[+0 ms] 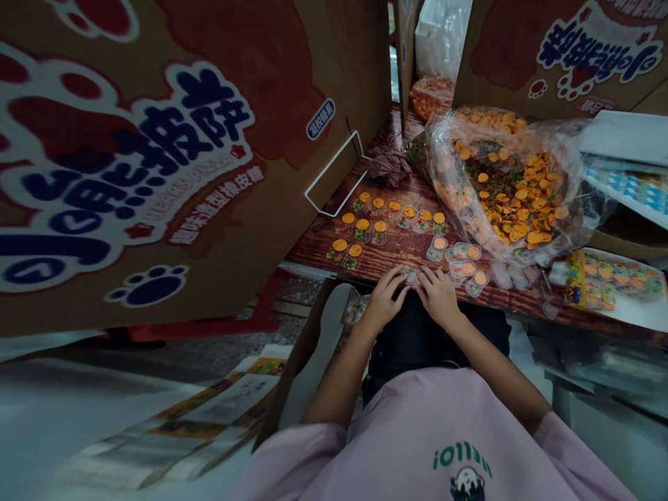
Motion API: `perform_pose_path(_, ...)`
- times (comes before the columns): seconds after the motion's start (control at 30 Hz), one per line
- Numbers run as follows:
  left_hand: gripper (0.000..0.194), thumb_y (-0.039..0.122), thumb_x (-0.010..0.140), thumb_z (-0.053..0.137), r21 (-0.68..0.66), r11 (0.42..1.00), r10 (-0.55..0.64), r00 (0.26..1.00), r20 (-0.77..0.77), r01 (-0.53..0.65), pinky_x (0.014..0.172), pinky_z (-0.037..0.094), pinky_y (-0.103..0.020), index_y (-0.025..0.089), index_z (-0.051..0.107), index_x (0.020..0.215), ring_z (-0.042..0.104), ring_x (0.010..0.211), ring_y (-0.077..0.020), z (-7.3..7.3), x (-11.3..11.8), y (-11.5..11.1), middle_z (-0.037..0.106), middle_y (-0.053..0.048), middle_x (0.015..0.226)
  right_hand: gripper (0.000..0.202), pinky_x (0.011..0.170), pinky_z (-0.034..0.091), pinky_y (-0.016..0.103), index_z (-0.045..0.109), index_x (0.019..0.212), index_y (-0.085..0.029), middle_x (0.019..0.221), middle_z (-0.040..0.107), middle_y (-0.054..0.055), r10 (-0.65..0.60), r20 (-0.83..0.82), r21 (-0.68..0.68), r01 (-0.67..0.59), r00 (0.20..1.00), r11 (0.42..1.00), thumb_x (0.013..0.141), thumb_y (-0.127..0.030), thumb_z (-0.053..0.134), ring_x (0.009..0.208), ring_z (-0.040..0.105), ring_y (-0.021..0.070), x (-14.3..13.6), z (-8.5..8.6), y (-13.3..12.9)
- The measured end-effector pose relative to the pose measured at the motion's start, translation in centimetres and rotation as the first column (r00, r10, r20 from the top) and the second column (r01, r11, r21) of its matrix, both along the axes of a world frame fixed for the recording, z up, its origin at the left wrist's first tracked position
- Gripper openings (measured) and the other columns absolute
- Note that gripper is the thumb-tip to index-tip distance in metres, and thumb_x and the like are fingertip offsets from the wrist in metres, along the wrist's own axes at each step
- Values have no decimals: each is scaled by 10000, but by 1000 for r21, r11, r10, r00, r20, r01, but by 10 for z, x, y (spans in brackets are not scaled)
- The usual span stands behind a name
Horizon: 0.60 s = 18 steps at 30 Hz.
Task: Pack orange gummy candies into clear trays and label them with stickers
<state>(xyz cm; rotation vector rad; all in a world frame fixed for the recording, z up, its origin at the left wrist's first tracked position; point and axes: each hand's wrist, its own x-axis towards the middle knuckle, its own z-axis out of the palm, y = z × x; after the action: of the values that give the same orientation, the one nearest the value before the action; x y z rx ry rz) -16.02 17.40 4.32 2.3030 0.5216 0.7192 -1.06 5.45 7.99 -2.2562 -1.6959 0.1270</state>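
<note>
At the table's near edge, my left hand [387, 300] and my right hand [437, 298] meet around a small clear plastic piece [411, 275] with green in it. Fingers of both hands are on it. Rows of small clear trays holding orange discs [362, 225] lie on the wood-patterned table [401, 243] beyond my left hand. To the right of my right hand are more clear trays with orange pieces [462, 268]. Farther back sits an open clear bag [566, 167] full of orange discs [532, 202].
Large printed cartons stand at the left [282, 202] and back right [501, 56]. A white wire frame [334, 174] and crumpled brown paper [389, 167] lie behind the rows. At right is a white tray [639, 309] of packed pieces. An open box [307, 355] sits below left.
</note>
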Motion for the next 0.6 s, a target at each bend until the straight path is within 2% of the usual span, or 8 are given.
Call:
perform_pose_path(0.07,413,276,1049,459,121,992,-15,993,-116,29,1219,402,-471,163,559,1433,450,1492,-265,2,0,-1,550,-161,1534,468,1002,480,472,621,1416,-129,1517,584,154,-9,29,-30,10,1000,1000,1085,-376,403,1218,568,325,-3,-2,-2)
perform_pose_path(0.13,538,285,1049,432,214,975,-7,968,-252,62,1239,339,-497,116,423,1559,339,1560,-286,2,1,-6,446,-176,1621,525,1058,443,495,557,1478,-89,1590,495,187,1,53,-65,2,999,998,1080,-400,411,1302,529,342,-6,-5,-5)
perform_pose_path(0.2,644,301,1026,445,266,958,-4,931,-365,109,1255,273,-518,81,314,1617,251,1595,-300,4,4,-11,327,-184,1682,637,1133,379,533,455,1542,-29,1651,368,240,23,77,-104,-15,997,994,1059,-444,455,1416,445,372,-10,-7,-9)
perform_pose_path(0.27,734,300,972,493,285,945,-19,898,-439,160,1273,209,-523,68,274,1633,187,1614,-304,8,9,-13,239,-181,1714,738,1184,316,556,365,1579,16,1682,263,276,32,93,-136,-19,995,991,1038,-468,498,1503,349,395,-15,-8,-11)
perform_pose_path(0.37,848,275,873,553,277,936,-56,869,-491,217,1283,167,-500,53,258,1637,157,1621,-299,18,18,-9,196,-182,1725,760,1201,291,563,323,1592,32,1690,219,289,17,93,-167,-1,996,986,1030,-439,521,1542,296,408,-21,-8,-10)
perform_pose_path(0.47,899,249,814,584,224,940,-117,861,-494,256,1251,225,-502,47,268,1631,190,1609,-316,31,24,2,198,-195,1725,728,1191,308,582,344,1579,42,1677,248,302,-10,80,-151,22,997,988,1039,-422,499,1528,316,418,-26,-10,-9)
perform_pose_path(0.53,886,246,806,604,154,947,-185,868,-460,283,1219,272,-524,89,304,1625,256,1578,-337,37,24,12,250,-186,1714,674,1179,334,583,387,1556,42,1659,300,306,-43,59,-102,49,997,994,1057,-405,455,1515,337,409,-27,-11,-9)
perform_pose_path(0.6,798,245,845,595,56,952,-259,892,-372,300,1207,302,-528,153,361,1602,347,1521,-332,40,22,22,364,-160,1669,591,1162,373,569,460,1516,22,1626,384,290,-76,26,-43,77,997,996,1075,-368,407,1489,379,384,-25,-14,-9)
